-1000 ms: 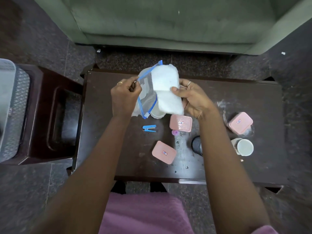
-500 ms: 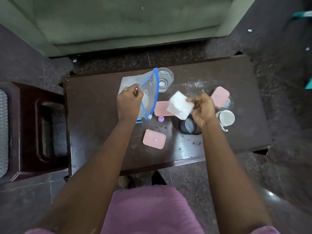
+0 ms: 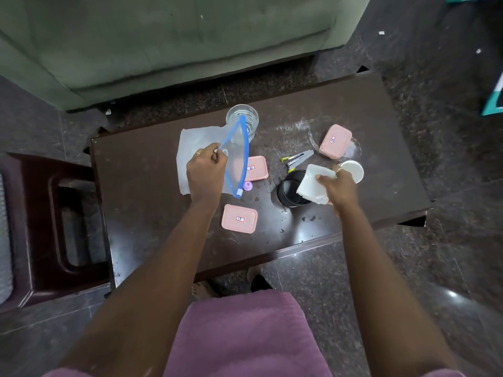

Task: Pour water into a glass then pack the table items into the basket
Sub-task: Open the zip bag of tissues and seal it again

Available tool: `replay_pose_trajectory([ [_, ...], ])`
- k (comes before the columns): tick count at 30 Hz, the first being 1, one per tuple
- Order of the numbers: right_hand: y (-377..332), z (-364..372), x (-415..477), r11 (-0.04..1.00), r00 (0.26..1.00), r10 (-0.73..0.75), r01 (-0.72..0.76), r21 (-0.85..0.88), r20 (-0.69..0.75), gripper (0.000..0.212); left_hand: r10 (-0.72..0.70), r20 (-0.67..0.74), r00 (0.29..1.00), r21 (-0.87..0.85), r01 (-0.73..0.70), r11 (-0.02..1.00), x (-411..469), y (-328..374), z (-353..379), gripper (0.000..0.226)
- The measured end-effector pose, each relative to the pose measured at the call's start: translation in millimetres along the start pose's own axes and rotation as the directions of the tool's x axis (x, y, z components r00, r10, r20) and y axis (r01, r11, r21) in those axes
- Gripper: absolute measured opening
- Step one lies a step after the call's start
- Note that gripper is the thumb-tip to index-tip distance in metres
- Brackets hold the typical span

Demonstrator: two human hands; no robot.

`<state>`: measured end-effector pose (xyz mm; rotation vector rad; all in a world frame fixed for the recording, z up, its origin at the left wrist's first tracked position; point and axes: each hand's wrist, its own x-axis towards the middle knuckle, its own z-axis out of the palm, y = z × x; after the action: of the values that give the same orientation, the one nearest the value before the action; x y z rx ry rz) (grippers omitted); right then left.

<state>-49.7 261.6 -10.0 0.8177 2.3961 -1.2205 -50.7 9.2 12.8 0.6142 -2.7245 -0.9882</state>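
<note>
My left hand (image 3: 206,171) pinches the open blue-zipped mouth of a clear zip bag (image 3: 196,142) held over the dark table (image 3: 136,186). My right hand (image 3: 339,187) grips a folded white cloth (image 3: 313,183) above a black cup (image 3: 290,191). A glass of water (image 3: 243,118) stands at the table's far edge, partly behind the bag. Three pink lidded boxes lie on the table: one (image 3: 239,219) near me, one (image 3: 257,167) beside the bag, one (image 3: 335,141) at the right. A white cup (image 3: 353,170) sits behind my right hand.
A stapler (image 3: 298,160) and a small purple cap (image 3: 248,186) lie on the table. A dark wooden stool (image 3: 40,227) stands left, with a grey mesh basket (image 3: 4,240) at the frame's left edge. A green sofa (image 3: 163,36) is beyond the table.
My right hand has carried the white cloth away from the bag, rightward and down to above the black cup. My left hand keeps the bag's mouth. The view has shifted right.
</note>
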Motion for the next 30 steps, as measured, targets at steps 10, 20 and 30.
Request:
replay_pose_trajectory([
  [10, -19.9, 19.9, 12.4, 0.772, 0.963, -0.084, 0.226, -0.594, 0.258, 0.033, -0.006, -0.027, 1.000, 0.003, 0.006, 1.000, 5.0, 12.6, 13.8, 0.024],
  [20, -22.1, 42.9, 11.7, 0.712, 0.989, -0.046, 0.133, -0.689, 0.144, 0.029, 0.010, -0.022, 1.000, -0.016, -0.011, 1.000, 3.6, 6.8, 14.2, 0.025],
  [30, -26.6, 52.1, 13.2, 0.624, 0.995, 0.007, 0.070, -0.778, 0.095, 0.036, -0.007, -0.011, 1.000, -0.028, 0.006, 1.000, 2.4, -8.5, 9.9, 0.024],
])
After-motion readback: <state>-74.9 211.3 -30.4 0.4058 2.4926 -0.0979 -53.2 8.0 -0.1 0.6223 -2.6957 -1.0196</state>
